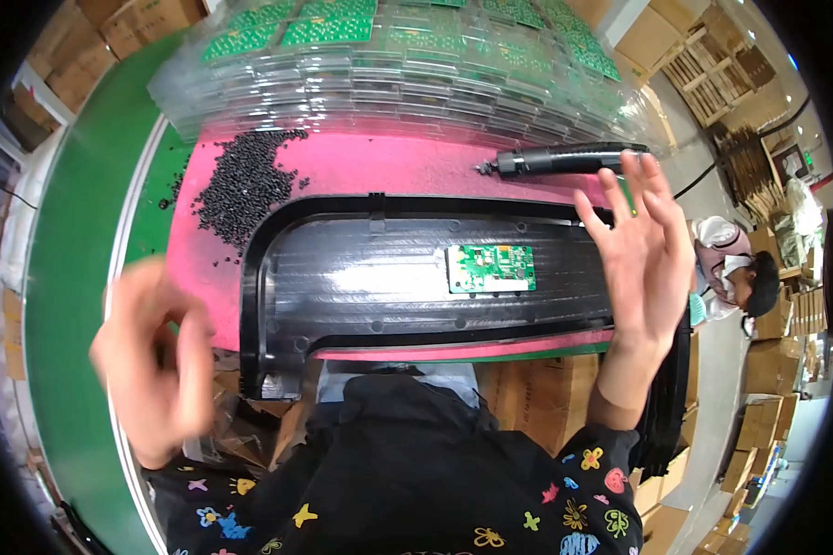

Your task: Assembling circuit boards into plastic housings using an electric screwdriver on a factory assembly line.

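A long black plastic housing (370, 305) with a raised rim lies in front of me on a pink mat. Inside it, right of the middle, rests a green circuit board (491, 269) with small parts on it. My right hand (648, 250) is raised over the housing's right end, its fingers spread with nothing in them. My left hand (157, 356) is off the housing's left end, its fingers curved and smeared by motion. Beyond the right hand's fingertips lies a black electric screwdriver (569, 160), its tip pointing left.
Small black screws (250, 180) form a heap on the pink mat (379, 162), upper left. Stacked clear plastic trays (389, 88) with green circuit boards stand at the back. A green surface (93, 305) runs along the left. Another person (736, 268) is at the right, among cardboard boxes (773, 365).
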A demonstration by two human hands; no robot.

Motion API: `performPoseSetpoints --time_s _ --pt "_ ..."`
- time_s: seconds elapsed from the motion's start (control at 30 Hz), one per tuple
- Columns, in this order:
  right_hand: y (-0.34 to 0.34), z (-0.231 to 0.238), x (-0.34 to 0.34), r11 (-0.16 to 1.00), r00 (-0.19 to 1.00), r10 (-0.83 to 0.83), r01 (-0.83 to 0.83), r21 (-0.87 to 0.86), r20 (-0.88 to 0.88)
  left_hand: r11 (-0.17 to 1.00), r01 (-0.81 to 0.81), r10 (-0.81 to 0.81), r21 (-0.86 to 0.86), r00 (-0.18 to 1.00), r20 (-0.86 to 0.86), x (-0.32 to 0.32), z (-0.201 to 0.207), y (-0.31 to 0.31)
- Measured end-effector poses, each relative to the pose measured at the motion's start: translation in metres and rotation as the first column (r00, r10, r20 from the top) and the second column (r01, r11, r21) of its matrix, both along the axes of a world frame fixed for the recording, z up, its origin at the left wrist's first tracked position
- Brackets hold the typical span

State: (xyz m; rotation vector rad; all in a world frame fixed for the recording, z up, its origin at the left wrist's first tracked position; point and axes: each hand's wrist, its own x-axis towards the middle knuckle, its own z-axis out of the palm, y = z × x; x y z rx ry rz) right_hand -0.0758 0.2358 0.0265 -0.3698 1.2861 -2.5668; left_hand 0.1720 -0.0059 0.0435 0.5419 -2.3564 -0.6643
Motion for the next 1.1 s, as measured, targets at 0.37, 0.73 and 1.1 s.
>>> performPoseSetpoints --time_s 0.37,0.73,1.1 --pt "0.003 0.09 0.117 0.555 0.432 0.488 0.516 0.652 -0.758 0.659 0.023 -0.574 0.752 0.662 0.483 0.01 -0.054 -0.027" --pt "0.067 0.098 0.147 0.631 0.227 0.547 0.521 0.575 -0.806 -0.252 0.355 -0.259 0.9 0.872 -0.416 0.039 -0.141 0.033" --pt "0.157 0.012 0.04 0.426 -0.311 0.283 0.888 -0.171 -0.908 0.184 0.811 0.182 0.555 0.527 -0.83 0.147 -0.106 -0.056"
